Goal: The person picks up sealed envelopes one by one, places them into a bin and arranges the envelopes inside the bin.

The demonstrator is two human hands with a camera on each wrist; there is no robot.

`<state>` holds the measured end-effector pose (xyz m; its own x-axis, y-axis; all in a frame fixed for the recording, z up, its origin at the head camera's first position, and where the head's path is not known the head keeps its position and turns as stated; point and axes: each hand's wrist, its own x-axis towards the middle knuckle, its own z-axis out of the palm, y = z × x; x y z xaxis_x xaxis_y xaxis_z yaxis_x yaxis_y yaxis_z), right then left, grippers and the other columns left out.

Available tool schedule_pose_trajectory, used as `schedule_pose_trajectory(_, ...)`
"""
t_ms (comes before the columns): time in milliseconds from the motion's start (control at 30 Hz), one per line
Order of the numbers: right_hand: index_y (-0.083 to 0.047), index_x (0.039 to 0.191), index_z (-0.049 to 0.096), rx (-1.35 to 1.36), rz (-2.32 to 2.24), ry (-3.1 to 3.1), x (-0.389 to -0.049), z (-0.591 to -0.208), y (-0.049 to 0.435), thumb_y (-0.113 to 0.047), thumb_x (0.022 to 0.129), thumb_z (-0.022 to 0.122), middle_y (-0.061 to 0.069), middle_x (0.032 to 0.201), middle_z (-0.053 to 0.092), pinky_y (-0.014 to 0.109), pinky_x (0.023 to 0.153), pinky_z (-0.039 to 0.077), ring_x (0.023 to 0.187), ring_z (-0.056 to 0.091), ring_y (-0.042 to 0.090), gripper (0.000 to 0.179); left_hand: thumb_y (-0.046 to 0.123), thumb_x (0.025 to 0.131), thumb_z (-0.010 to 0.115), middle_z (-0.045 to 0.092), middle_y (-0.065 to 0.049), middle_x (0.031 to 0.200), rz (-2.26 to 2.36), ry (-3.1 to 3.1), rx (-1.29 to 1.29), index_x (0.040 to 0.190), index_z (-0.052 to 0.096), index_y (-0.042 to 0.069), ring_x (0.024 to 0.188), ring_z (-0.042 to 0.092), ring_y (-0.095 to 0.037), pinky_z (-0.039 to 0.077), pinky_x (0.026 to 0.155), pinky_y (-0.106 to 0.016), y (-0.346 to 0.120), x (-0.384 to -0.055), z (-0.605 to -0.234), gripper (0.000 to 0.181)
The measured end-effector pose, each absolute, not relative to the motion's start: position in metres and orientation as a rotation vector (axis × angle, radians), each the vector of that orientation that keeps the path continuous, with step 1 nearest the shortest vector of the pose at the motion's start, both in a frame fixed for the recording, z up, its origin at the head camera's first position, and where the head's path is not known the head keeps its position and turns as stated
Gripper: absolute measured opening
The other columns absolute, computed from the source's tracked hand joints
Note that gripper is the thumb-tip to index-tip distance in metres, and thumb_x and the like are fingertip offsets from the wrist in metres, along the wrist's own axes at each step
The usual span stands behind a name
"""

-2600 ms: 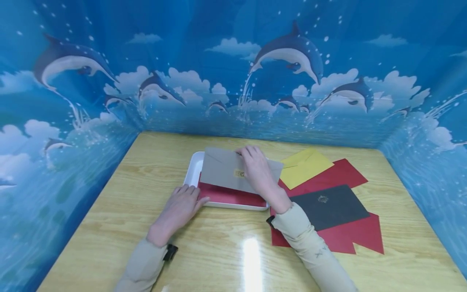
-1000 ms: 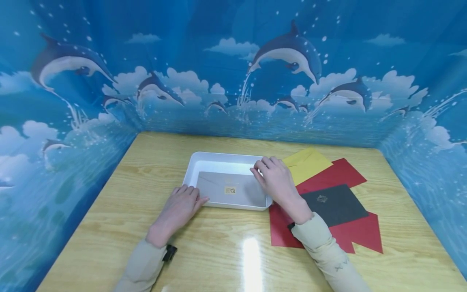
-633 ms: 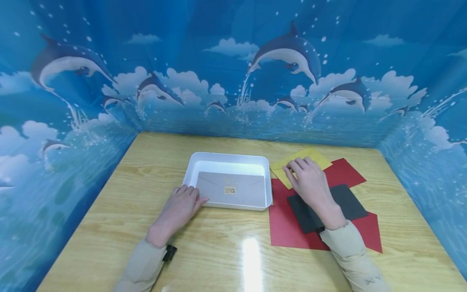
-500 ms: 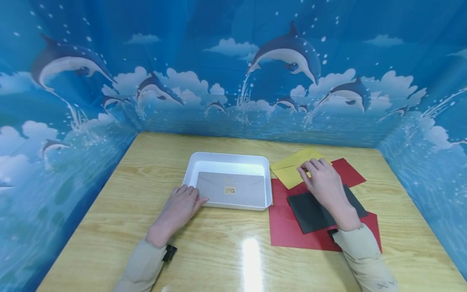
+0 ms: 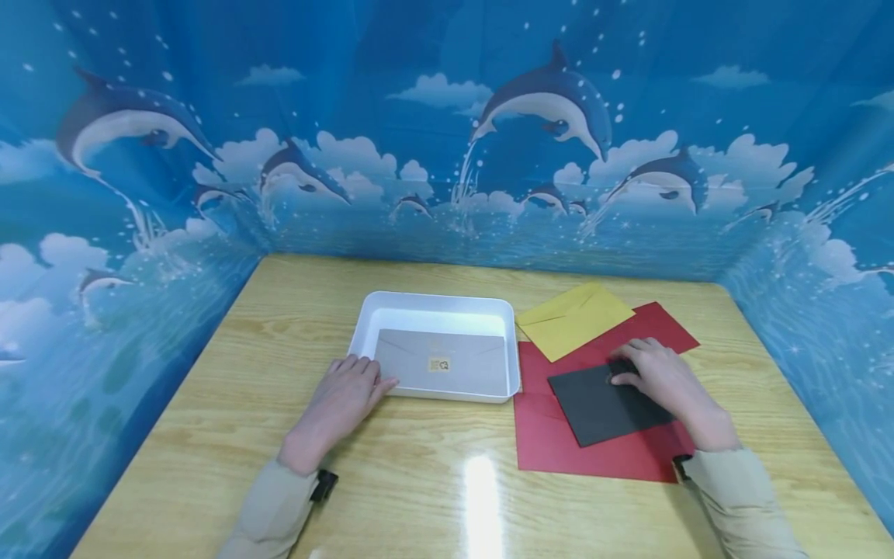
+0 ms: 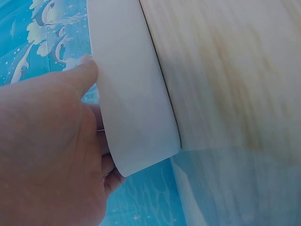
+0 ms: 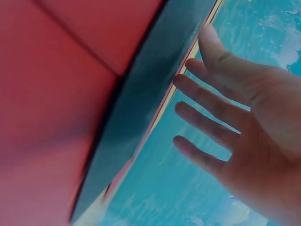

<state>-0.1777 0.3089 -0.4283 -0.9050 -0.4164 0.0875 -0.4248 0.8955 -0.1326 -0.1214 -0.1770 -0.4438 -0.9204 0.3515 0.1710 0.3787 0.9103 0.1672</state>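
My left hand holds the near left corner of a white tray, with its thumb along the near rim; the left wrist view shows the tray's outer wall beside the thumb. A grey envelope with a small gold label lies flat in the tray. To the right, my right hand is over the far right part of a black envelope, hiding some of it. In the right wrist view its fingers are relaxed and spread beside the black envelope, with nothing gripped.
Beneath the black envelope lie red envelopes, spread at different angles. A yellow envelope overlaps them at the back, close to the tray's right end. The wooden table meets a blue dolphin-printed curtain behind.
My right hand laid the grey envelope in the tray over a red one, let go, then moved right past the yellow envelope to the black envelope. The left hand stayed at the tray.
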Motion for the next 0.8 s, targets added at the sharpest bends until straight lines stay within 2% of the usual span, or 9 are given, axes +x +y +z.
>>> schedule_pose_trajectory(100,0.000,0.110,0.072,0.668,0.245,-3.041,-0.1784,-0.4320,0.3114,-0.017,0.076,0.089,0.018,0.106,0.066,0.057,0.086,0.051,0.099,0.061,0.038,0.041,0.037,0.105,0.056,0.056,-0.003,0.081,-0.295,-2.940,-0.564,0.089,0.061,0.009,0.081,0.053,-0.023,0.044,0.085,-0.041,-0.1772,-0.1216,-0.4442,0.032)
schedule_pose_trajectory(333,-0.002,0.103,0.069,0.642,0.315,-3.059,-0.1817,-0.4355,0.3125,-0.020,0.076,0.090,0.014,0.099,0.061,0.053,0.083,0.053,0.092,0.059,0.032,0.038,0.036,0.104,0.056,0.056,-0.003,0.081,-0.302,-2.938,-0.558,0.089,0.061,0.009,0.080,0.052,-0.022,0.044,0.086,-0.041,-0.1759,-0.1207,-0.4433,0.032)
schedule_pose_trajectory(567,0.000,0.108,0.067,0.637,0.349,-3.139,-0.1803,-0.4334,0.3144,-0.031,0.069,0.094,0.015,0.103,0.058,0.053,0.082,0.054,0.097,0.057,0.034,0.056,0.037,0.105,0.055,0.057,-0.003,0.083,-0.315,-2.944,-0.555,0.089,0.061,0.009,0.081,0.052,-0.022,0.044,0.088,-0.042,-0.1757,-0.1208,-0.4442,0.033)
schedule_pose_trajectory(800,-0.003,0.100,0.062,0.594,0.379,-3.154,-0.1800,-0.4350,0.3138,-0.036,0.067,0.094,0.012,0.100,0.053,0.049,0.076,0.052,0.092,0.053,0.030,0.057,0.038,0.105,0.054,0.057,-0.003,0.082,-0.301,-2.915,-0.569,0.089,0.060,0.009,0.082,0.054,-0.023,0.045,0.087,-0.042,-0.1778,-0.1214,-0.4472,0.034)
